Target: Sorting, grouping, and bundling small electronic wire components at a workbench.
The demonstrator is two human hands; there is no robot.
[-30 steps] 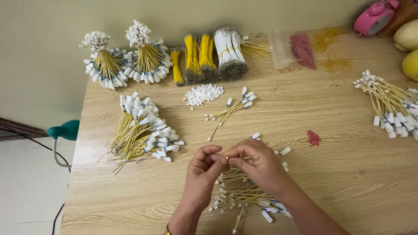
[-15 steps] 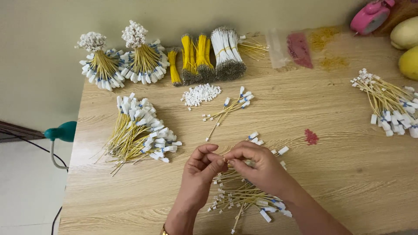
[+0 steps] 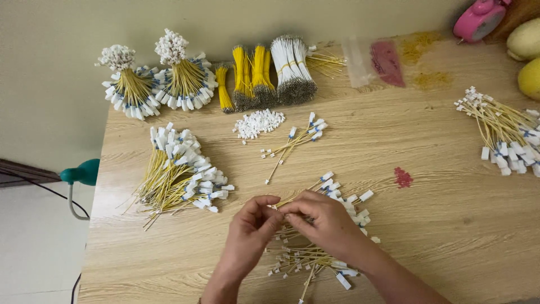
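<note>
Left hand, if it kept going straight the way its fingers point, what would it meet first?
The left hand points up and right, fingertips already meeting the right hand; that hand comes first, before the loose yellow wires.

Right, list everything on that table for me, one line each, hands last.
Table: one, light wood.
Tied wire bundles: several, yellow and white, back edge.
Tagged bouquets: two, yellow wires, white tips, back left.
Loose tagged wire pile: one, yellow-white, left.
White connectors heap: one, centre back.
Few wires: small group, centre.
Right pile: one, yellow-white, right edge.
Plastic bags: two, clear and reddish, back.
Red scrap: one, centre right.
Wires under hands: one pile.
Left hand, right hand: fingertips together over that pile.
</note>
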